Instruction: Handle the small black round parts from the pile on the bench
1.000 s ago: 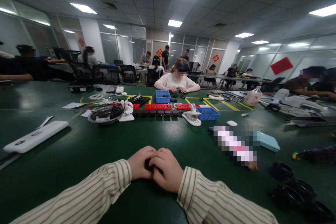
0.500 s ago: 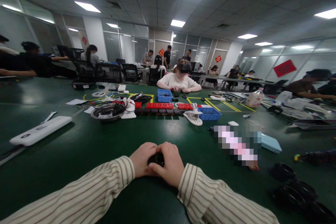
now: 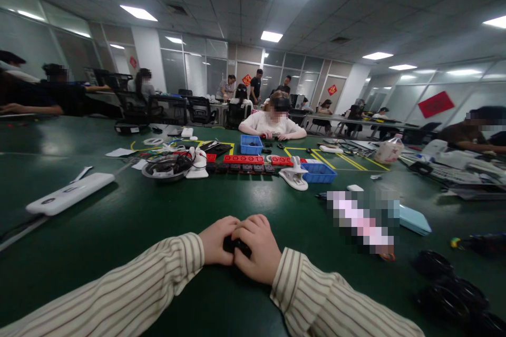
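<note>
My left hand (image 3: 216, 241) and my right hand (image 3: 256, 248) rest together on the green table (image 3: 130, 221), near its front edge. Both are curled round a small black object (image 3: 234, 245), which shows only as a dark patch between the fingers. I cannot make out what the object is. Striped sleeves cover both forearms.
A white power strip (image 3: 70, 193) lies at the left. A metal bowl of cables (image 3: 166, 166), red and black blocks (image 3: 242, 163), a white clamp (image 3: 294, 176) and blue bins (image 3: 319, 172) sit mid-table. Black rings (image 3: 448, 284) lie at the right. A person (image 3: 272, 120) sits opposite; others work around.
My hands stay clasped on the black object; the fingers have shifted slightly around it. The view has drifted a little, so everything sits slightly further right in the picture.
</note>
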`<state>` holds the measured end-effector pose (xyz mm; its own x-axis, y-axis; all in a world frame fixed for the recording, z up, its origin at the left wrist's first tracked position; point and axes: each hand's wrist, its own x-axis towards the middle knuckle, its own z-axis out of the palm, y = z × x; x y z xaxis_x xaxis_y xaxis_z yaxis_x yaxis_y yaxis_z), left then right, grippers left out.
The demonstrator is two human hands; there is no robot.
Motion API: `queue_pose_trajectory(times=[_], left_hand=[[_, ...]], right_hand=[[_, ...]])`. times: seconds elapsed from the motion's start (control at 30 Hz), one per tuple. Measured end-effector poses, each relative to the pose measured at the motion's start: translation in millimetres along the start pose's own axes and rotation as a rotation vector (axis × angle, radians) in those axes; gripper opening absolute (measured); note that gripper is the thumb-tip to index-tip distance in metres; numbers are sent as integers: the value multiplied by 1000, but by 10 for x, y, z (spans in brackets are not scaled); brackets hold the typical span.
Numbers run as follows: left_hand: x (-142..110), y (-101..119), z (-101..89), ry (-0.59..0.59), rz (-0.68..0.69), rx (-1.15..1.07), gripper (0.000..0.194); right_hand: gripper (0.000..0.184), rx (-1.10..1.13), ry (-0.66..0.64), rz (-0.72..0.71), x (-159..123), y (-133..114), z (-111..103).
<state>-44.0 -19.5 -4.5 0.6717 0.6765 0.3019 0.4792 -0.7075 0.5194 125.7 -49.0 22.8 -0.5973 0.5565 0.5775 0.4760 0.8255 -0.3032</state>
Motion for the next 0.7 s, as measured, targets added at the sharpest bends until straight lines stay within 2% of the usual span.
queue_pose_trajectory(times=[0.13, 0.37, 0.43, 0.53, 0.63, 0.7], left_hand=[[7, 20, -13, -11, 19, -5, 44], [11, 81, -48, -17, -24, 83, 81], [10, 107, -59, -8, -21, 133, 84], [13, 140, -69, 2, -12, 175, 79], [17, 152, -60, 16, -3, 196, 60], [15, 145, -49, 38, -4, 188, 48]], right_hand=[[26, 74, 1, -63, -2, -34, -29], [25, 53, 136, 202, -18, 35, 31], [27, 30, 153, 244, -21, 59, 48], [30, -31, 150, 277, -21, 65, 56], [33, -76, 107, 280, -13, 52, 60], [28, -55, 77, 261, -6, 48, 65]])
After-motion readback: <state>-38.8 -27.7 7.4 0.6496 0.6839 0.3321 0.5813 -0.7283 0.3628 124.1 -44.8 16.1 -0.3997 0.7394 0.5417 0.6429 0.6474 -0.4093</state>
